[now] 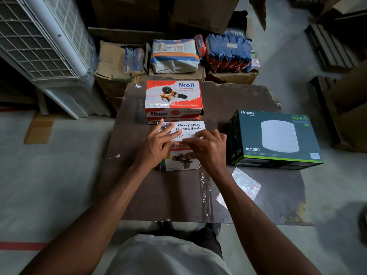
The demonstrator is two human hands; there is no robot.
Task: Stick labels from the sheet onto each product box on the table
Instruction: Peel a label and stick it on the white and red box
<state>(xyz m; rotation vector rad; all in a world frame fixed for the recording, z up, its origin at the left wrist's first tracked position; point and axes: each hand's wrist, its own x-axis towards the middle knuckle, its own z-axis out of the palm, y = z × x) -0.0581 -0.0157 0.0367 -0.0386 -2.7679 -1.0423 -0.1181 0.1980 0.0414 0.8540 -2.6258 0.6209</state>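
Observation:
A white "Heavy Duty Carton Sealer" box [189,128] lies in the middle of the dark table [151,187]. My left hand [156,145] rests flat on its top with fingers spread. My right hand [206,147] pinches a small pale label [183,144] against the box's near top edge. Behind it stand two stacked red-and-white Ikon tape dispenser boxes [173,96]. A dark green Omada Wi-Fi box [276,139] sits to the right, with a small white label at its near right corner. The label sheet [246,185] lies near my right forearm.
A strip of clear film [205,193] lies on the table under my right arm. Cardboard cartons with blue packets [228,52] and a diaper pack [174,56] stand behind the table. A white grille unit [45,46] leans at left. More cartons stand at right.

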